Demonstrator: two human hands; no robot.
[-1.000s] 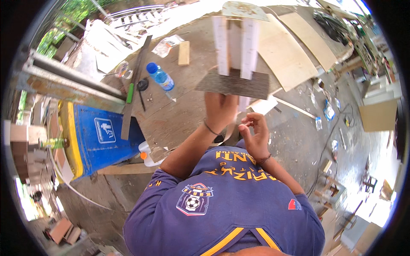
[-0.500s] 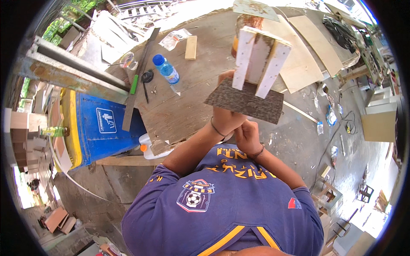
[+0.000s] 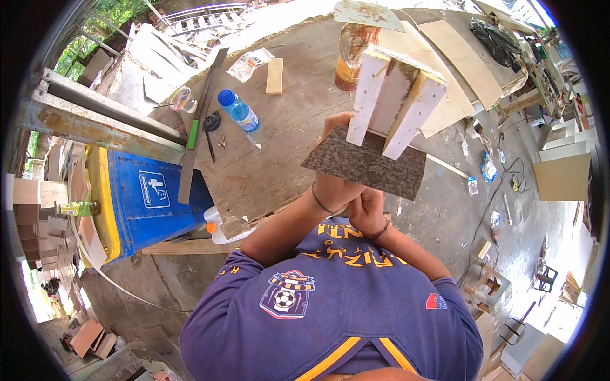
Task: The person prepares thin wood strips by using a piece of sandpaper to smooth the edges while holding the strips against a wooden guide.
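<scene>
A small wooden piece is held up before my chest. It has a dark brown, streaky flat board [image 3: 372, 162] at its near end and two white-faced strips [image 3: 365, 95] standing from it with a recessed channel between them. My left hand [image 3: 340, 189] is closed on the piece, partly hidden under the dark board, with some fingers showing at its far left edge. Right beside the left wrist, my right hand [image 3: 366, 213] is closed, its fingers curled in. Whatever it may hold is hidden.
The worn wooden table [image 3: 279, 140] carries a blue-capped bottle [image 3: 239, 111], a small wood block [image 3: 274, 76], a long dark strip [image 3: 203, 127] and a glue-stained jar [image 3: 348, 66] under a pale plate. Plywood sheets [image 3: 438, 82] lie at right. A blue bin [image 3: 159, 216] stands left.
The wooden piece has tilted slightly and sits a little lower and to the right, uncovering more of the jar. The view has shifted a little. Both hands keep nearly the same pose.
</scene>
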